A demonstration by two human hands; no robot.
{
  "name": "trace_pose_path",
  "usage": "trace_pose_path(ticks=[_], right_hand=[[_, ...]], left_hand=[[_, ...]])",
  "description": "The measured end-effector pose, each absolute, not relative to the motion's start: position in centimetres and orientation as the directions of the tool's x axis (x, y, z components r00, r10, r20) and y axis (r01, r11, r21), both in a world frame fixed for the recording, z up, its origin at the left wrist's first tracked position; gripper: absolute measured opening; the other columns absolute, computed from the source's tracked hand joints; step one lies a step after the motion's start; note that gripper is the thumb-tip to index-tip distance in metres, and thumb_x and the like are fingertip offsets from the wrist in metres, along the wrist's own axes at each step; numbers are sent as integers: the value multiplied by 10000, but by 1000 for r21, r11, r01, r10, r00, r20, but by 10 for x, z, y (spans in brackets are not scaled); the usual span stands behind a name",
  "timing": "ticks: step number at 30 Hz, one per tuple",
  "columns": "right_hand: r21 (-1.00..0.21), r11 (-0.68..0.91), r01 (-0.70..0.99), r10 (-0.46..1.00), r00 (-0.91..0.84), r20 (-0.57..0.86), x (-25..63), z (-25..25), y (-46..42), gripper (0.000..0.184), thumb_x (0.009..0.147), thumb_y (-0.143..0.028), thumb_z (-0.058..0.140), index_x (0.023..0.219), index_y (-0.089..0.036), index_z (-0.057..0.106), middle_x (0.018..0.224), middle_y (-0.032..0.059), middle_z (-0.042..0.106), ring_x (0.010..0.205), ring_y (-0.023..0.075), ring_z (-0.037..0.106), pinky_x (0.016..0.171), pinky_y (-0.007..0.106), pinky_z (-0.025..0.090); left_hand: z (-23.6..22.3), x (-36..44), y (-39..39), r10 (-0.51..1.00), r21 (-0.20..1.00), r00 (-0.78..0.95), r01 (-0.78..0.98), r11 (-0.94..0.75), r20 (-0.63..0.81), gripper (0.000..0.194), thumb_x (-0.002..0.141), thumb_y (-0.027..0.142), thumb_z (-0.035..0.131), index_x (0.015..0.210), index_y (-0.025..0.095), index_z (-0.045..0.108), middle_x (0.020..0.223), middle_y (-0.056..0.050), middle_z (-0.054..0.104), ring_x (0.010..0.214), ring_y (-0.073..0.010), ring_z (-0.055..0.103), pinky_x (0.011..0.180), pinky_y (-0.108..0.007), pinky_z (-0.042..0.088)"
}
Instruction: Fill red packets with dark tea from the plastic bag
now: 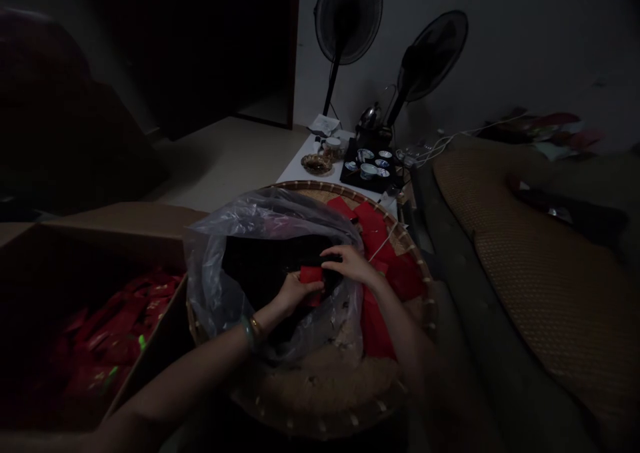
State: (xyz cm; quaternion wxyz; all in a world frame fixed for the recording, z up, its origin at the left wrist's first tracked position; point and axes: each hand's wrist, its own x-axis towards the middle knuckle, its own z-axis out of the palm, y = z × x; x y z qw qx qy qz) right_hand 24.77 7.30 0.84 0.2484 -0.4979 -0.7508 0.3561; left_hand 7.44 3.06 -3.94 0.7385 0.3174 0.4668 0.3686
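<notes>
My left hand (297,291) is shut on a small red paper envelope (311,275), which sticks out past its fingers. My right hand (351,263) lies just to the right, its fingers curled over a dark bundle (270,263) inside a clear plastic bag (213,273). I cannot tell whether those fingers grip anything. Both hands are within the bag's mouth. The bag sits in a round woven bamboo tray (320,191), among loose red envelopes (375,323). Two bangles circle my left wrist.
An open cardboard box (95,239) of red packets stands left of the tray. Beyond the tray is a white table (295,169) with a black tea tray (367,169), cups and a kettle. Two standing fans (347,19) stand behind. A woven mat (530,253) lies right.
</notes>
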Motion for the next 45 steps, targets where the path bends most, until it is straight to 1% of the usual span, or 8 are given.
trace_pose_path(ticks=[7,12,15,22,28,34,41,45], right_hand=[[-835,201,511,954,-297,48,249,-12,86,346,725,-268,637,1055,-166,612,1050,64,637,953,180,589,836,307,442],[-655,296,695,955,-187,233,248,-21,91,403,745,-250,620,1127,-135,562,1140,130,581,1077,231,513,939,392,371],[-669,289,685,952,-132,275,235,-14,77,273,833,-272,509,1066,-159,598,1080,110,608,1036,214,523,919,379,375],[-799,311,515,948,-223,225,200,8,33,146,767,-266,593,654,-184,632,706,31,627,742,158,564,717,277,418],[-882,175,439,973,-212,87,190,7,19,230,779,-364,549,693,-172,643,708,31,634,697,152,568,638,257,421],[-938,51,344,982,-186,-15,176,-7,3,233,700,-398,597,715,-165,586,701,13,612,656,147,562,616,250,442],[-949,-37,312,962,-246,-118,172,8,-7,300,782,-481,494,713,-189,481,503,-43,500,357,81,420,370,203,305],[-981,-90,171,952,-276,-135,123,49,-2,325,748,-515,532,761,-195,478,453,-58,476,321,88,434,314,190,303]], left_hand=[[-33,62,29,766,719,306,-271,639,-565,469,411,247,836,810,108,633,753,-72,670,619,-178,632,576,-283,490],[-26,56,18,737,699,370,-258,667,-566,457,449,258,825,853,127,655,828,-71,676,655,-176,641,584,-282,494],[-19,56,13,773,739,355,-258,622,-526,426,456,258,824,824,114,665,767,-65,676,630,-158,628,602,-270,485],[-9,49,7,867,823,263,-287,490,-424,426,550,363,774,881,122,655,723,-26,653,590,-114,577,593,-229,449],[-6,35,2,912,842,168,-350,409,-374,347,609,433,718,686,107,631,558,15,573,484,-74,483,497,-190,377],[-2,22,-8,888,759,190,-463,458,-419,354,597,433,721,687,104,624,583,-19,605,492,-102,511,521,-219,392],[-18,1,-27,851,560,268,-658,504,-451,428,760,467,537,1028,142,614,933,-101,649,732,-172,604,721,-295,440],[-27,5,-43,820,516,151,-711,478,-551,312,791,367,484,953,128,604,886,-103,644,704,-171,599,707,-301,453]])
